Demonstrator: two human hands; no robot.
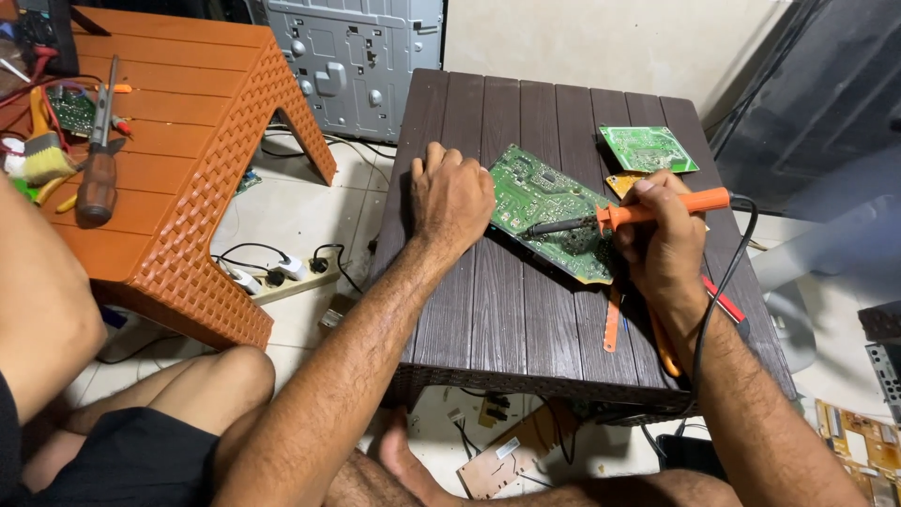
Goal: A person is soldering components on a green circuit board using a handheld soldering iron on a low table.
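Note:
A large green circuit board (549, 211) lies tilted on the dark brown slatted table (507, 319). My left hand (452, 195) rests fist-like on the table, pressing against the board's left edge. My right hand (662, 235) grips an orange-handled soldering iron (648, 212), whose dark tip touches the board near its middle. The iron's black cord (727, 282) runs back over my right wrist. A smaller green circuit board (648, 148) lies further back on the table.
An orange woven-pattern table (188, 141) at left carries a screwdriver (98, 160), a brush (42, 141) and a small board. A power strip (282, 275) lies on the tiled floor between tables. Orange-handled pliers (615, 314) lie under my right wrist. Loose boards lie below.

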